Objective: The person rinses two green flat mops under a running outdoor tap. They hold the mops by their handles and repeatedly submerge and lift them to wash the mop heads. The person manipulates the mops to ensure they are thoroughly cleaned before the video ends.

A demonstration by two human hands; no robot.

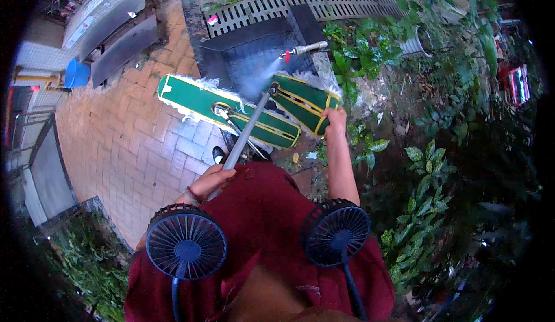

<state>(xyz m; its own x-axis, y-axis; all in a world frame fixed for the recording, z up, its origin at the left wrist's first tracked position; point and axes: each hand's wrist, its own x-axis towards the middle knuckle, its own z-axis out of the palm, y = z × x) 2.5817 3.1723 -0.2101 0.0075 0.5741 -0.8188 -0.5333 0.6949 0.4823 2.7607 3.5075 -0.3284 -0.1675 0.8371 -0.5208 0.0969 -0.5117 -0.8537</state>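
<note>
My left hand (212, 180) is wrapped around the grey pole (247, 137) of a flat dust mop. At the pole's far end is the green mop head (299, 103), with yellow binding and white fringe. My right hand (335, 120) grips this head's right end. A second, longer green mop head (190, 92) lies to the left, partly beneath the pole; its metal handle (236, 129) runs back toward my body. Water sprays from a tap with a red handle (287, 56) down toward the near edge of a dark tiled basin (260, 53).
Orange paving bricks (117, 135) cover the ground at left, wet near my shoe (218, 154). Leafy plants (427, 183) crowd the right side. A slotted drain grate (269, 7) runs behind the basin. A blue bucket (77, 74) stands beside dark slabs (125, 51). A neck fan (187, 248) hangs at my chest.
</note>
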